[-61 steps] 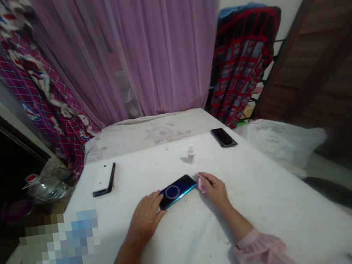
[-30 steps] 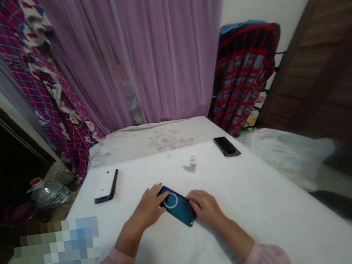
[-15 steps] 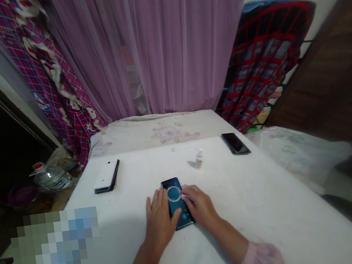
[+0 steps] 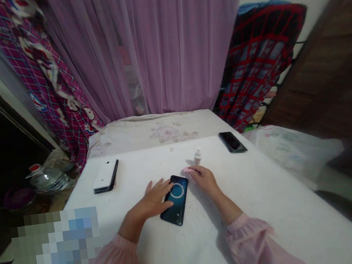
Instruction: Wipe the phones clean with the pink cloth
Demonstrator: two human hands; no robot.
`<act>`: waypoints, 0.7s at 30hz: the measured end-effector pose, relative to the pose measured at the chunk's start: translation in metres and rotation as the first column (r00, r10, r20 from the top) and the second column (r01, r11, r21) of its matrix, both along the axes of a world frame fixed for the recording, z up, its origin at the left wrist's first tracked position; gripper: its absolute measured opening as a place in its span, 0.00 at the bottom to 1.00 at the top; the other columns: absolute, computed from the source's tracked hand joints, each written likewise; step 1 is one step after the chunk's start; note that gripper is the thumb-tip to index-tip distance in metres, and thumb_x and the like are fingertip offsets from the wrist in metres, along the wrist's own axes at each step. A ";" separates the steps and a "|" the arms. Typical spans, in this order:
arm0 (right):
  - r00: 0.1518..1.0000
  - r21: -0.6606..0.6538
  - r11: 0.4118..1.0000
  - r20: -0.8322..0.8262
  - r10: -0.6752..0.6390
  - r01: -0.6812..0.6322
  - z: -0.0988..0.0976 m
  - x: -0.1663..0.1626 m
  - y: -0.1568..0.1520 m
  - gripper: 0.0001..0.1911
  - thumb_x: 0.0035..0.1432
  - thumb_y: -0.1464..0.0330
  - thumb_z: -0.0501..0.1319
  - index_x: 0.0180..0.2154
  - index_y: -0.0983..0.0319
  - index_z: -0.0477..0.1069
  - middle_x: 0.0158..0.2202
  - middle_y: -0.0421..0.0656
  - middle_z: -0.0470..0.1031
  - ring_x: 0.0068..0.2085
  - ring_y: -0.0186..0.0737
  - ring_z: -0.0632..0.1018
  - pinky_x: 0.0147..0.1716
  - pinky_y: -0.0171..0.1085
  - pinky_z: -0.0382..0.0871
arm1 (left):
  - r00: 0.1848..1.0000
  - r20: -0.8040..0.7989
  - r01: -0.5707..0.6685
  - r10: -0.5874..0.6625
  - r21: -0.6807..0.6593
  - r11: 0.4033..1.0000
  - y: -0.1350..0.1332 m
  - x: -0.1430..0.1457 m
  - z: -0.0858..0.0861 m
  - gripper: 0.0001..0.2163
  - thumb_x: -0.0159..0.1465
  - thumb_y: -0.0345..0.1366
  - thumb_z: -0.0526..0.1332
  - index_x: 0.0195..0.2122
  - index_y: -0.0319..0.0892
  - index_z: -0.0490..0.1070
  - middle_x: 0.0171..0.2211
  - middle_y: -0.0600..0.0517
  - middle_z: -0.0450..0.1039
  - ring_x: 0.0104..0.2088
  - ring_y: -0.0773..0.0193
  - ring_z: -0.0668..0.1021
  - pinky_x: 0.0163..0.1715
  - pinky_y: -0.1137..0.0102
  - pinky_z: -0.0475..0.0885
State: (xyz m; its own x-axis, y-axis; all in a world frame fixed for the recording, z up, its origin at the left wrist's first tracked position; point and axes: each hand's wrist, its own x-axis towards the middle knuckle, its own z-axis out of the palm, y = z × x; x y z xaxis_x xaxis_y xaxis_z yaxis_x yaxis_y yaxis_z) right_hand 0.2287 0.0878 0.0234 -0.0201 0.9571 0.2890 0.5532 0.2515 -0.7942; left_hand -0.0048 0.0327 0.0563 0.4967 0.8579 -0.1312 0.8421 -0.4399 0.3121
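Note:
A dark blue phone [image 4: 175, 200] with a pale ring on its back lies flat on the white table [image 4: 270, 206], tilted a little to the right. My left hand [image 4: 155, 198] rests on its left edge with the fingers spread over the phone. My right hand [image 4: 204, 178] sits just past the phone's top right corner, closed on a small pink cloth [image 4: 187, 170]. A small white dropper bottle [image 4: 197, 155] stands upright just beyond my right hand.
A white phone stacked on a black one [image 4: 105, 176] lies at the table's left. Another black phone [image 4: 232, 141] lies at the far right. Purple curtain [image 4: 151, 44] hangs behind. A plastic jug [image 4: 44, 178] stands on the floor to the left.
The phone has been turned on the table from crosswise to roughly lengthwise. My right hand with the pink cloth has slid off the phone's back up to its top corner.

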 end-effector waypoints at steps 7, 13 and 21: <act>0.999 0.071 0.997 -0.051 -0.010 0.014 -0.006 0.017 -0.032 0.14 0.60 0.62 0.57 0.40 0.59 0.79 0.41 0.46 0.81 0.42 0.45 0.81 0.43 0.41 0.74 | 0.935 0.007 -0.350 0.353 0.166 0.922 -0.033 0.058 -0.010 0.35 0.62 0.50 0.59 0.65 0.35 0.56 0.64 0.32 0.60 0.63 0.37 0.65 0.58 0.40 0.58; 0.927 -0.019 0.991 0.353 0.128 -0.130 0.002 -0.021 -0.015 0.15 0.61 0.72 0.55 0.43 0.58 0.79 0.45 0.46 0.81 0.47 0.45 0.80 0.50 0.42 0.70 | 0.940 0.000 -0.333 0.342 0.224 0.916 -0.048 0.074 -0.030 0.31 0.63 0.44 0.57 0.65 0.32 0.56 0.66 0.33 0.55 0.66 0.41 0.60 0.63 0.46 0.54; 0.890 -0.069 0.975 0.399 0.222 -0.213 0.014 -0.032 -0.001 0.14 0.61 0.73 0.57 0.43 0.58 0.79 0.46 0.43 0.81 0.49 0.42 0.79 0.52 0.38 0.68 | 0.949 0.017 -0.305 0.316 0.320 0.897 -0.046 0.064 -0.032 0.32 0.64 0.43 0.54 0.66 0.29 0.53 0.65 0.36 0.58 0.66 0.44 0.60 0.65 0.47 0.51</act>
